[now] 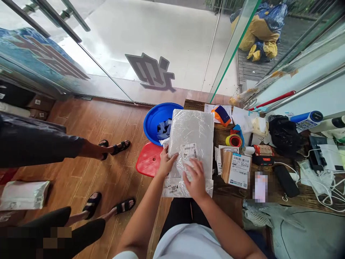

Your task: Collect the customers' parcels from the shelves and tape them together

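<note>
A flat parcel in shiny grey plastic wrap (192,127) lies in front of me, partly over the table's left edge. It bears a white barcode label (189,151) near its middle and a sticker reading 1014 (174,187) at the near end. My left hand (166,163) grips the parcel's left edge, thumb on top and some fingers out of sight. Just below the white label, my right hand (196,179) rests on the wrap with its fingers spread. To the right stands a small cardboard box (229,167) with a large printed label (239,171).
A blue tub (151,124) with scraps and a red stool (147,160) are left of the parcel. Tape (234,141), a black phone-like case (286,181) and cables crowd the table's right. Two people in sandals stand at left. Glass doors (161,43) are ahead.
</note>
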